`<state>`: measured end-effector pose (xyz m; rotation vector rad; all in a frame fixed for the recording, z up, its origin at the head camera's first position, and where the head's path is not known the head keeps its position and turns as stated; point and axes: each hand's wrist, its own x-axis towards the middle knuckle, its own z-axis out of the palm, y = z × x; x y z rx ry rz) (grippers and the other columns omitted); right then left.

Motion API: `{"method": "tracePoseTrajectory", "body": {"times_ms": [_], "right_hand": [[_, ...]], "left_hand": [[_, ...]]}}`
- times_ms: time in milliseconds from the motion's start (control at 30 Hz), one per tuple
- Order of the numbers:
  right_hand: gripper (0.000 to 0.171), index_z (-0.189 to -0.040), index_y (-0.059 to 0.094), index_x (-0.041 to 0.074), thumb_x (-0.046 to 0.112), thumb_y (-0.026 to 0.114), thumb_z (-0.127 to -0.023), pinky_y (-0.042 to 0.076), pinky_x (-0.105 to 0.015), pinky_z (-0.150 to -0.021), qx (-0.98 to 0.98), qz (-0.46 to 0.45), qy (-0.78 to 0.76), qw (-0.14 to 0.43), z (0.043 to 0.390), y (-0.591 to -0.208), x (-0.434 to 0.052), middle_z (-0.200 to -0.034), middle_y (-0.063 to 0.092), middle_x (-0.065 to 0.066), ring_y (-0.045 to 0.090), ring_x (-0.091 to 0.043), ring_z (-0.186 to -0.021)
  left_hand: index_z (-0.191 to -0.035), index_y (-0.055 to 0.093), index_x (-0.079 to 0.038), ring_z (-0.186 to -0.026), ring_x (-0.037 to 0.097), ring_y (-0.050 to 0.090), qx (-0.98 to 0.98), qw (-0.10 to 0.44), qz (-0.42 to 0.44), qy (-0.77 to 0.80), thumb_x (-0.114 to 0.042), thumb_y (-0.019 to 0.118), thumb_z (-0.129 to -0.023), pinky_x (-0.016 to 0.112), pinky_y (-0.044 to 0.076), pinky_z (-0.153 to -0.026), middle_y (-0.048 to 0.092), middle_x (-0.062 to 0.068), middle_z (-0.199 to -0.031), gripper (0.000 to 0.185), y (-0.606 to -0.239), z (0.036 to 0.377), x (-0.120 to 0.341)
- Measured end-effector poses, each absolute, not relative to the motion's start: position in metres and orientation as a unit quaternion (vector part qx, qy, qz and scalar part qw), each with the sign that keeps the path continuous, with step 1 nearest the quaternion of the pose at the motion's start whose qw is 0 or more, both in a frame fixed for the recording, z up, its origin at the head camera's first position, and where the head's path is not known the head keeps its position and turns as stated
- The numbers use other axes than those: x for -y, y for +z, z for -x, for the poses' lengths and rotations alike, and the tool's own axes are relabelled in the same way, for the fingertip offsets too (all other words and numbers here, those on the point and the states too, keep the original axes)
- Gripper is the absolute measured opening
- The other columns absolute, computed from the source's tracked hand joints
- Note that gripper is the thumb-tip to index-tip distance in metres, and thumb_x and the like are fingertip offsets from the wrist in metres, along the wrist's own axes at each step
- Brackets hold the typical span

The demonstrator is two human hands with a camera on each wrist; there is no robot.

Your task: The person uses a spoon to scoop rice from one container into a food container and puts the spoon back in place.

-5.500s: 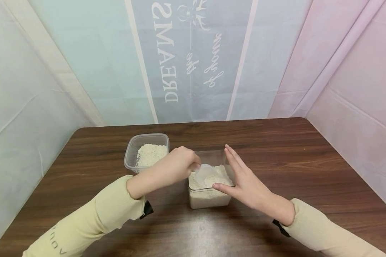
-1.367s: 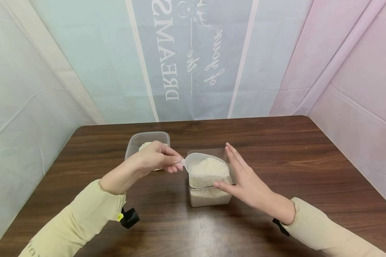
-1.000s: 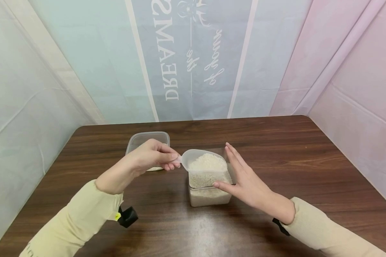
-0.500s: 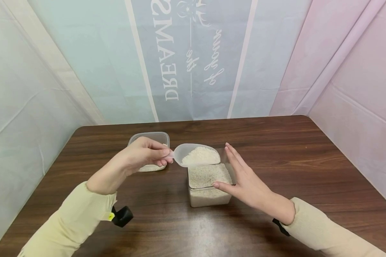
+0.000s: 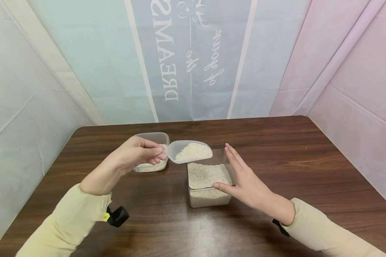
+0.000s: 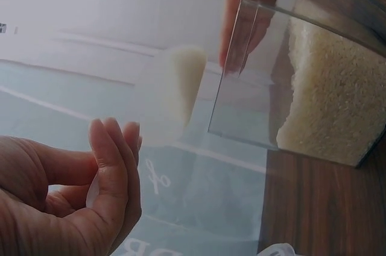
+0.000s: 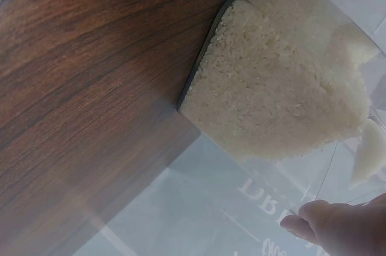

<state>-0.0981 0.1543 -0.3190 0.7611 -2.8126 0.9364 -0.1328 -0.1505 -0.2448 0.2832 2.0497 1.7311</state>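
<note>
My left hand (image 5: 136, 153) pinches the handle of a translucent plastic scoop (image 5: 174, 148) between thumb and fingers. A mound of white rice (image 5: 194, 151) fills the scoop, which is level above the gap between two containers. My right hand (image 5: 249, 184) rests with straight, spread fingers on the right side of a clear square container (image 5: 209, 204), thumb at its near rim. Rice fills much of that container, also seen through its wall in the right wrist view (image 7: 271, 81). Behind my left hand stands a smaller clear tub (image 5: 151, 169) holding rice, partly hidden by the hand.
Both containers stand on a dark wood-grain table (image 5: 276, 153). A printed cloth backdrop (image 5: 193, 60) hangs behind the table's far edge, with pale cloth on both sides. Black straps with small devices sit at each wrist.
The scoop, earlier down in the square container's rice, has come up heaped. My left hand has carried it up and leftward toward the tub. My right hand has stayed in place.
</note>
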Motion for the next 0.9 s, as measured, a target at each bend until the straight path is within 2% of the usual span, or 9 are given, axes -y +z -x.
{"method": "tracePoseTrajectory", "body": {"times_ms": [700,900], "right_hand": [[0.095,-0.147,0.006,0.012,0.050,0.063,-0.081,0.031,-0.049,-0.100,0.917,-0.246,0.313,0.032,0.098,-0.318,-0.154,-0.152,0.005,-0.001,0.024,-0.027,-0.133],[0.095,-0.147,0.006,0.011,0.049,0.063,-0.080,0.031,-0.048,-0.100,0.917,-0.246,0.311,0.035,0.098,-0.318,-0.154,-0.152,0.005,-0.001,0.025,-0.027,-0.133]], "left_hand": [[-0.118,0.039,0.026,-0.070,0.004,0.061,-0.738,0.198,-0.071,0.641,0.001,0.050,-0.091,0.017,0.050,-0.065,0.068,0.000,-0.079,0.039,-0.247,0.135,0.179],[-0.118,0.038,0.027,-0.077,0.006,0.064,-0.733,0.188,-0.065,0.651,0.002,0.050,-0.090,0.017,0.050,-0.066,0.068,0.000,-0.083,0.039,-0.252,0.136,0.189]]}}
